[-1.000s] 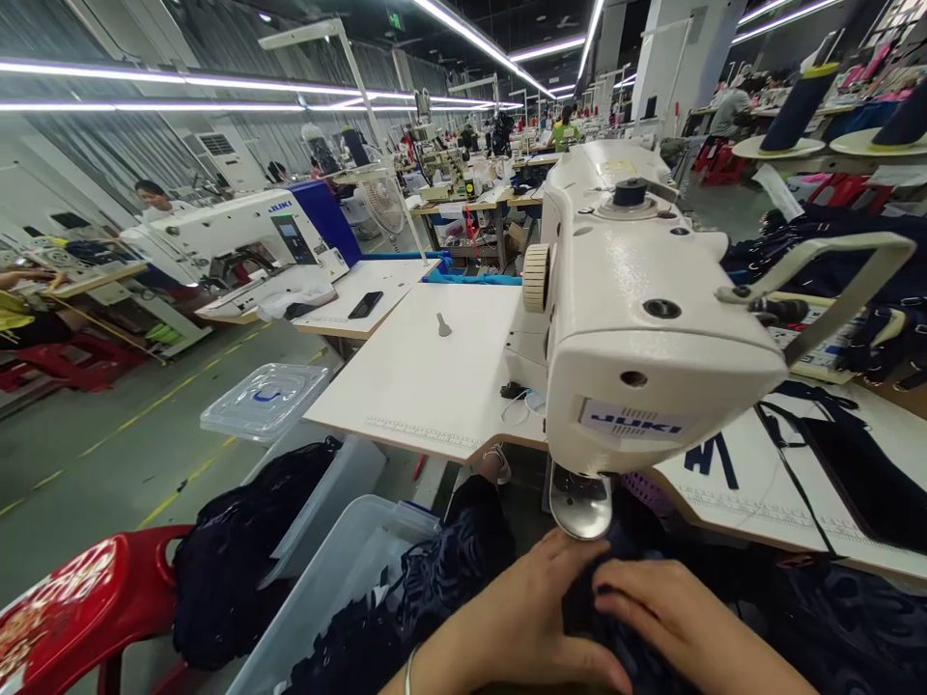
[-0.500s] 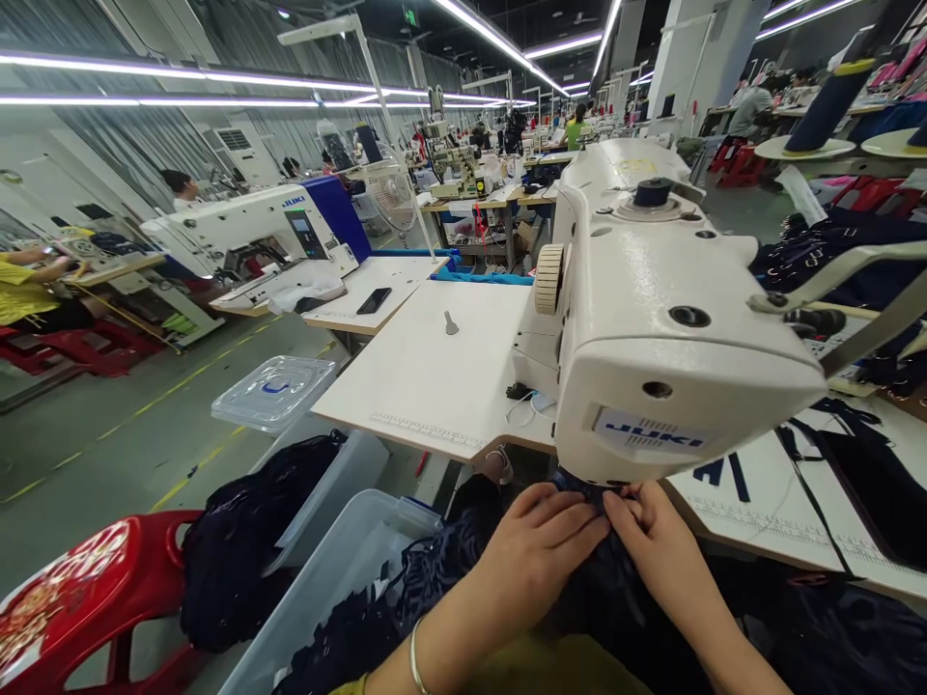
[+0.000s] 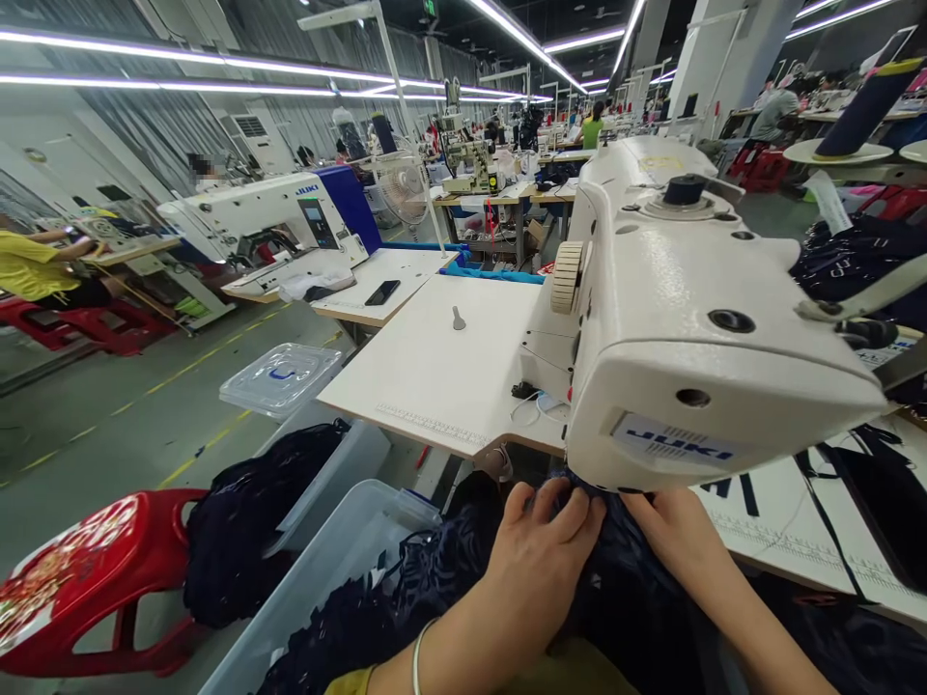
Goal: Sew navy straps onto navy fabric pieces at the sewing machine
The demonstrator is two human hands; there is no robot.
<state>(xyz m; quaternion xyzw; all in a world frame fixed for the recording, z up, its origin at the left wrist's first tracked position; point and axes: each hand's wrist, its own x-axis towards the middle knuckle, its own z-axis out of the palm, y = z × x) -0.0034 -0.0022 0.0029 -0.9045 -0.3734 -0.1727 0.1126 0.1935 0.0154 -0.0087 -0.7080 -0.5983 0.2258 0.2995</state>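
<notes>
Under the head of a white JUKI sewing machine (image 3: 716, 290), both my hands are at dark navy fabric (image 3: 615, 541). My left hand (image 3: 547, 541) has its fingers curled and closed on the cloth, just left of the machine's front end. Close by on the right, my right hand (image 3: 673, 526) reaches beneath the machine head, which covers its fingertips. Fabric hangs down between my forearms into my lap. The needle area is hidden behind the machine head.
A clear plastic bin (image 3: 362, 521) of navy pieces stands at my left, near a red stool (image 3: 108, 569). The white table (image 3: 427, 357) bears a small metal key-like piece (image 3: 458, 319). A phone (image 3: 382, 291) lies farther back; a dark tablet-like object (image 3: 880, 512) lies at right.
The view has shifted, so the machine sits larger and farther right. My left fingers have curled more on the fabric. My right hand has moved farther under the machine head, its fingertips now hidden.
</notes>
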